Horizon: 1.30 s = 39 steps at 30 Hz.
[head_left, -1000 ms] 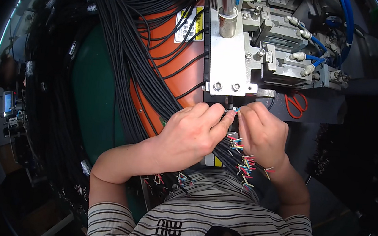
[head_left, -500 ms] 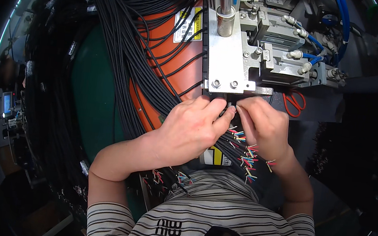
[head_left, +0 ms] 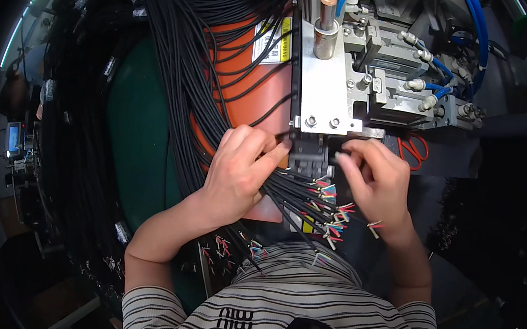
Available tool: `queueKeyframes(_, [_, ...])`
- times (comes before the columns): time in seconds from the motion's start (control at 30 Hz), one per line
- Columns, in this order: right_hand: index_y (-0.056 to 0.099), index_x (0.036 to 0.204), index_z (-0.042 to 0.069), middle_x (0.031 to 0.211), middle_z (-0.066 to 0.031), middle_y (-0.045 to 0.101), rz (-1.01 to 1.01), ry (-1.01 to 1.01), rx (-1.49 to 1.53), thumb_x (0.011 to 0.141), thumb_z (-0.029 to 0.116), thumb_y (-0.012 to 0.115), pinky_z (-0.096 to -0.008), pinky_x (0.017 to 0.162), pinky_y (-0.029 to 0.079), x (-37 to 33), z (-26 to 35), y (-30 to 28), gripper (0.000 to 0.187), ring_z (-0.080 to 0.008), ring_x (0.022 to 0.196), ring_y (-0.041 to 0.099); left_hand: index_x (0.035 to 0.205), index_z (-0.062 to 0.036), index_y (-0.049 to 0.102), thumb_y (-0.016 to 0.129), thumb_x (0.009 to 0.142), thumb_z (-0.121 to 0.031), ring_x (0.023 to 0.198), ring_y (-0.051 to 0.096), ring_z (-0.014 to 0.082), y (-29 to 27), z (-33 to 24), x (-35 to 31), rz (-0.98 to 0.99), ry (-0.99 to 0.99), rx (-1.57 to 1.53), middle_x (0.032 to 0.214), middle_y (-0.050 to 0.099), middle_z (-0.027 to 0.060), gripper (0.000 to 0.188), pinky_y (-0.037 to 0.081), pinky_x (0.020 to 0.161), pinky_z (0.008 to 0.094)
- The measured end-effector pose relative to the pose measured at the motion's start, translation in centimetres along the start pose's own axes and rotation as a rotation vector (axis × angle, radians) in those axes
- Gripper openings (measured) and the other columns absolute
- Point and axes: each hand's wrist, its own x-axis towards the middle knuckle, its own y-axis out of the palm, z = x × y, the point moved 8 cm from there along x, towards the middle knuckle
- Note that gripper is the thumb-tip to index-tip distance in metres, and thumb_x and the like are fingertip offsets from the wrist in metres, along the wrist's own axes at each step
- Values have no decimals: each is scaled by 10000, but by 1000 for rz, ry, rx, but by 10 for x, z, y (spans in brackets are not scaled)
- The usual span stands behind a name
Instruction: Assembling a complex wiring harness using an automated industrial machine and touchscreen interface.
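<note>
My left hand [head_left: 237,171] is closed in a pinch at the left edge of the machine's black clamp block [head_left: 309,149]; what its fingertips hold, if anything, is hidden. A bundle of black cables [head_left: 290,190] passes beneath this hand and fans out to the right, ending in stripped red, white, blue and yellow wires [head_left: 335,217]. Right of the block, my right hand [head_left: 377,183] has its thumb and fingers curled together, and I cannot make out anything between them. One coloured wire end [head_left: 375,226] shows against the right wrist.
Above the hands stands a silver machine plate [head_left: 323,87] with bolts and a round post. Pneumatic cylinders [head_left: 398,101] with blue hoses [head_left: 481,39] lie to its right, near red-handled scissors [head_left: 414,151]. Thick black cables [head_left: 183,72] hang over an orange panel [head_left: 241,72] at left.
Both hands have drawn apart from the clamp block, the left to the left and the right slightly rightward. The block between them now shows. The whole view has shifted a little.
</note>
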Motion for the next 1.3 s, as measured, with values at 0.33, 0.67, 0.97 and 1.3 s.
queueKeyframes(0.33, [691, 1027, -5, 933, -72, 655, 117, -81, 450, 801, -42, 665, -181, 546, 397, 1, 18, 14, 230, -28, 673, 530, 1024, 24, 609, 684, 657, -25, 728, 587, 270, -8, -3, 3, -3, 113, -260, 812, 587, 94, 378, 438, 669, 359])
queueKeyframes(0.67, [652, 1050, -50, 955, -79, 635, -20, -128, 474, 853, -48, 667, -187, 591, 436, -6, 18, 8, 198, -57, 700, 555, 1037, 29, 612, 765, 711, -190, 703, 654, 257, -5, -15, 9, -130, 166, -189, 846, 662, 128, 422, 484, 615, 342])
queueKeyframes(0.97, [625, 1032, -27, 766, -68, 617, 255, 606, 1266, 959, 74, 564, -180, 448, 356, -9, -16, 38, 140, -57, 500, 498, 993, 19, 632, 754, 727, -209, 649, 633, 236, -6, -22, 12, -71, 243, -189, 778, 648, 78, 371, 450, 599, 335])
queueKeyframes(1.3, [565, 1124, -13, 768, 35, 560, 99, 278, 724, 847, -93, 614, -145, 504, 356, -7, 0, 24, 293, 25, 597, 474, 972, 15, 625, 740, 750, -203, 609, 597, 227, 2, -32, 15, -115, 288, -129, 726, 609, 64, 332, 419, 572, 339])
